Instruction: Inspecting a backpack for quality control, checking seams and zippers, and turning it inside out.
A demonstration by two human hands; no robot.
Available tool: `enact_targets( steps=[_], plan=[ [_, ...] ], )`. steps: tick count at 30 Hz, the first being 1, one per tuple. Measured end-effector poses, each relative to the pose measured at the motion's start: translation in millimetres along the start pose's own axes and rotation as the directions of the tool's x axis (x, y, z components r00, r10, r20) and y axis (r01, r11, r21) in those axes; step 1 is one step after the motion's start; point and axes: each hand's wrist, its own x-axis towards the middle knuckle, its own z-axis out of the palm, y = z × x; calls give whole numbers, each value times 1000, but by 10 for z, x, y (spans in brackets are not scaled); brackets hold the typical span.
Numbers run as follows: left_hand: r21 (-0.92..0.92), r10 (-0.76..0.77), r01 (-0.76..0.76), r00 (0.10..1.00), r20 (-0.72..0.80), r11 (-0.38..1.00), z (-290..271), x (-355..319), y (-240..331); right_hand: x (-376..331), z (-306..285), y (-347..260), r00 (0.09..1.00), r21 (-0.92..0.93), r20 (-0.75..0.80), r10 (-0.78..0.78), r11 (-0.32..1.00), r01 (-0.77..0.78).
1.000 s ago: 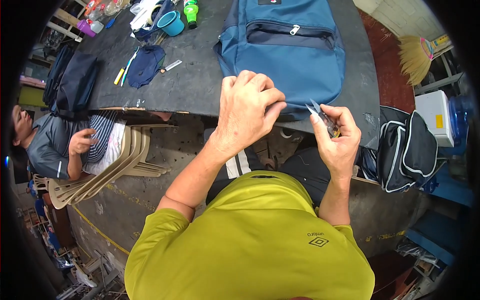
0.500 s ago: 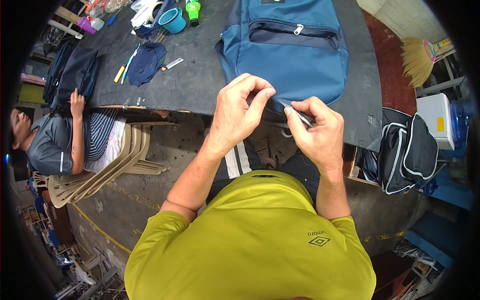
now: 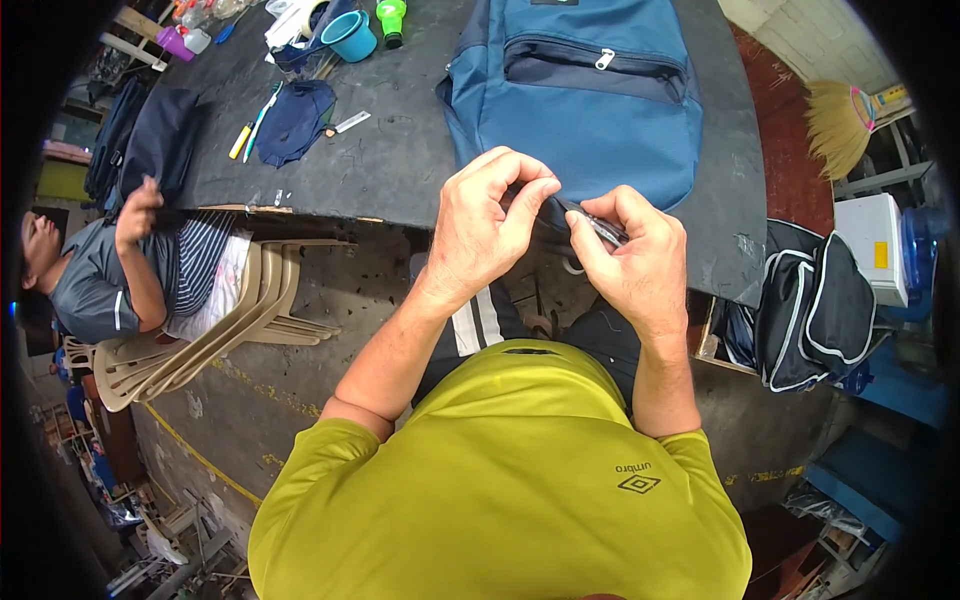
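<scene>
A blue backpack [image 3: 580, 140] lies on the dark table with its front pocket zipper facing up. At its near edge, my left hand [image 3: 490, 215] is closed in a pinch of thumb and forefinger; what sits between the fingertips is too small to make out. Just to the right, my right hand [image 3: 635, 255] grips a small silver-and-dark tool [image 3: 606, 231], slim and narrow, whose tip points toward my left fingertips. The fingers hide most of that tool. Both hands are held over the table's front edge, close together.
On the table [image 3: 400, 170] are a teal cup [image 3: 349, 37], a green bottle [image 3: 391, 22], a dark fabric piece [image 3: 297, 122] and pens. A person [image 3: 110, 270] sits at left on stacked chairs [image 3: 230, 320] beside dark bags. A black bag [image 3: 815, 305] stands right, below a straw broom [image 3: 840, 125].
The tool in my right hand has tilted slightly, while both hands stay nearly in place. The seated person's hand has lifted off the dark bag toward their body.
</scene>
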Motion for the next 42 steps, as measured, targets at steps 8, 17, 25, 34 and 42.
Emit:
enact_targets(
  steps=[8, 17, 25, 34, 42],
  plan=[
    [-2, 6, -7, 1000, -15, 1000, 9, -7, -3, 4, 10, 40, 1000, 54, -20, 1, 999, 0],
    [-16, 34, -35, 999, -40, 999, -9, -19, 1, 40, 14, 2, 1000, 31, 19, 8, 999, -9],
    [-43, -34, 24, 969, -243, 999, -405, -33, -176, 54, -101, 31, 993, -6, -95, -77, 997, 77],
    [504, 328, -289, 945, 13, 814, -249, -190, -159, 91, 105, 78, 980, -38, -68, -187, 982, 184],
    [-44, 90, -89, 996, 24, 995, -282, -338, -82, -1, 204, 191, 982, -78, -26, -185, 980, 183]
  ],
)
